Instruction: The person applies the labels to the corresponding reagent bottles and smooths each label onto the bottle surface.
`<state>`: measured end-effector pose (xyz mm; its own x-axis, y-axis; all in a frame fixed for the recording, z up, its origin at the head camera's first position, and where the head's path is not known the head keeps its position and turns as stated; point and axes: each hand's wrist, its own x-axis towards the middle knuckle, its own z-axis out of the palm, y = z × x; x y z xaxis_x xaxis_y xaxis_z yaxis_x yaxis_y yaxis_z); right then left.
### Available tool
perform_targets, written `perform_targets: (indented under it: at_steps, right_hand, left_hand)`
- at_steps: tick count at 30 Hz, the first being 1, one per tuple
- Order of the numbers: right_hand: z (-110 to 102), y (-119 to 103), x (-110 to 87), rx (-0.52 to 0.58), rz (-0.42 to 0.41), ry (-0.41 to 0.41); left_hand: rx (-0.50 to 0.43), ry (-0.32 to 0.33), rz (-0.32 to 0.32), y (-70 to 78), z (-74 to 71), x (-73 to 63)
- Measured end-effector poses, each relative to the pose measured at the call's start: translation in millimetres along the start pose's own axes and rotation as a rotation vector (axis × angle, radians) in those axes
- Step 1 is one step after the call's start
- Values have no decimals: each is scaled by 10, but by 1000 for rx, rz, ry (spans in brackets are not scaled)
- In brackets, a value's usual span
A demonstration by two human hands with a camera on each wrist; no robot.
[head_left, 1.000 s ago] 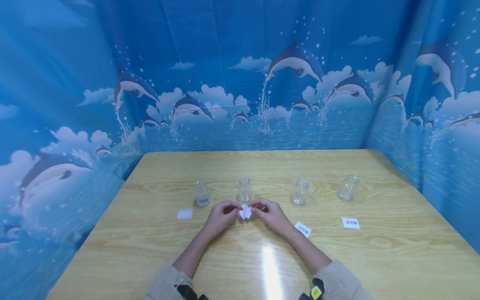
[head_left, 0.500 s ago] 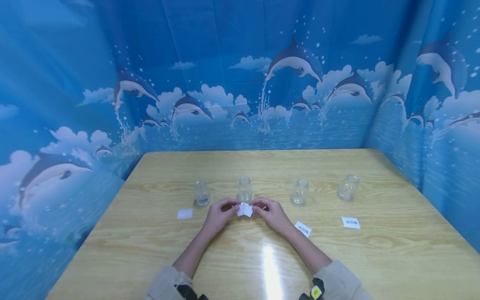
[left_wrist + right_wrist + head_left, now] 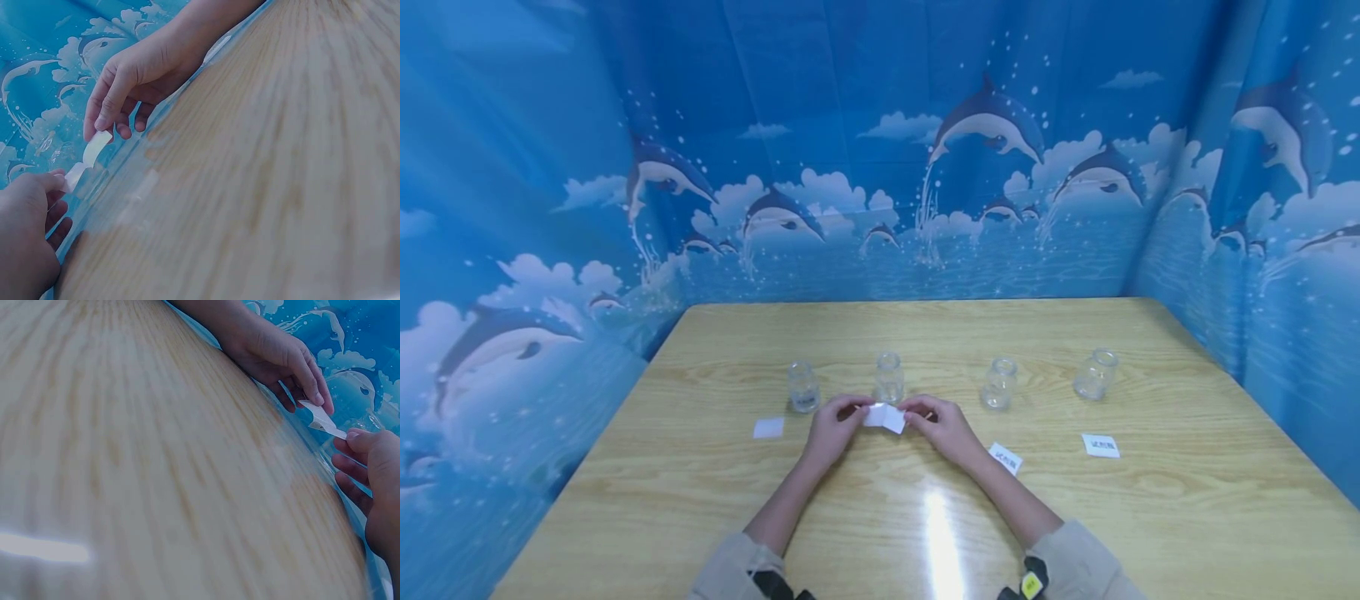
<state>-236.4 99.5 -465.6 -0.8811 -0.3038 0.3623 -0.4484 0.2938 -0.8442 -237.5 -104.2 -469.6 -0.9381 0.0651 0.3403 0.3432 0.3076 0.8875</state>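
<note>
Between my two hands is a small white paper label [image 3: 892,418], bent across its middle, blank on the side facing the head view. My left hand [image 3: 832,429] pinches its left end between thumb and forefinger. At the other end, my right hand [image 3: 943,429] pinches the paper the same way. Both wrist views show the label [image 3: 96,149] curling between the fingertips, with the other fingers loosely bent. Just behind the hands stands a clear glass jar [image 3: 889,377], its lower part overlapped by the paper.
Another jar [image 3: 804,387], with dark print low on it, stands left. Two more glass jars, one nearer [image 3: 1000,383] and one farther right [image 3: 1096,375], complete the row. A blank white slip [image 3: 768,427] lies left; printed labels [image 3: 1101,446] lie right, one [image 3: 1006,457] beside my right forearm.
The crumpled-looking white paper has spread into a wider, flatter strip. My left hand has drawn slightly leftward, while the right hand has stayed nearly in place.
</note>
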Motion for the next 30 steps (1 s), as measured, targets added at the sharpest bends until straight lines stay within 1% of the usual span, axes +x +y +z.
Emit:
perform_targets:
  at_steps: [2, 4, 5, 6, 9, 11, 12, 13, 16, 19, 24, 28, 30]
  right_hand:
    - [-2, -8, -2, 4, -7, 4]
    - [-18, -117, -13, 6, 0, 2]
    - [-27, -169, -19, 2, 0, 0]
    - [-37, -234, -26, 1, 7, -3]
    - [-63, -377, -40, -8, 29, -10]
    - [-55, -288, -31, -7, 36, -7]
    - [-47, -238, -25, -2, 44, -1]
    - [-37, -174, -17, -4, 48, 6]
    - [-8, -5, 1, -1, 67, 25]
    - [-3, 20, -2, -11, 72, 36]
    - [-7, 12, -11, -15, 65, 41]
    - [-12, -1, -10, -17, 76, 35]
    - [-14, -2, -10, -16, 64, 34]
  left_hand:
    - [2, 5, 7, 1, -5, 0]
    - [-4, 3, -5, 113, -25, -17]
    - [-7, 3, -6, 118, -33, -16]
    - [-12, 3, -10, 171, -46, -24]
    - [-11, 7, -27, 154, -59, -8]
    - [2, 13, -31, 28, -57, 21]
    - [10, 12, -37, 22, -63, 24]
    - [19, 11, -44, -36, -62, 37]
    - [56, -10, -59, -49, -83, 35]
    - [117, -39, -40, -58, -101, 30]
    - [236, -81, 23, -67, -136, 22]
    - [306, -101, 53, -71, -159, 18]
    - [319, -106, 54, -65, -166, 17]
